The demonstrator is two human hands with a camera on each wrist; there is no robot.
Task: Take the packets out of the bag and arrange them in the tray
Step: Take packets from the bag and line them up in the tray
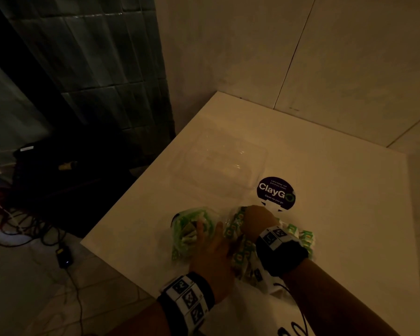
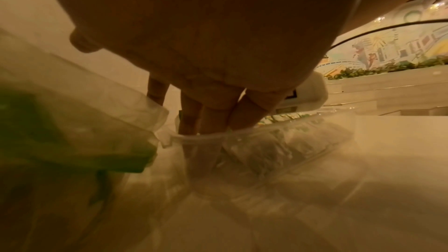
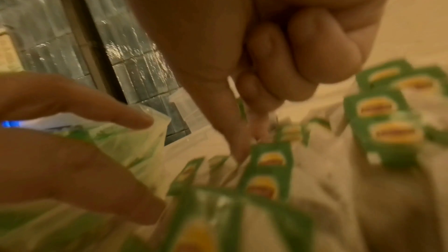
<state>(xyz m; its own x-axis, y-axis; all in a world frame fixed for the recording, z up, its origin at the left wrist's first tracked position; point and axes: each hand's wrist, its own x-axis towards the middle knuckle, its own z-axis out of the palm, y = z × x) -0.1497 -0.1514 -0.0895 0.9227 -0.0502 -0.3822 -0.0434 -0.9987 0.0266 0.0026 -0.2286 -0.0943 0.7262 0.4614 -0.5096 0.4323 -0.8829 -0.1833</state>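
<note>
A person stands at the corner of a white table (image 1: pixel 325 166) in dim, yellowish light. The landmark is a round dark sticker (image 1: pixel 275 193) reading "ClayGo" on the tabletop. Just beyond it, on its left side, sits a clear plastic tray (image 1: pixel 224 163), which looks empty and is hard to see against the white surface.

On the near side of the sticker lies a heap of small green and white packets (image 1: pixel 240 241), some in joined strips, spread toward the table's front edge. To the sticker's near left sits a clear plastic bag (image 1: pixel 189 229) still stuffed with more packets.

The left hand (image 1: pixel 211 248) rests at the bag, its fingers (image 2: pixel 206 118) reaching down into clear plastic; whether they grip it cannot be told. The right hand (image 1: pixel 257 219), closest to the sticker, is curled, thumb and fingertips pinching into the loose packets.

The packets look very light, thin and floppy, with slick wrappers that will probably slide over each other. Strips would likely dangle and drag neighbours along, so pinching a flat sealed edge, or gathering a small stack between thumb and fingers, seems the safest hold. The bag is limp and would need steadying near its mouth.
</note>
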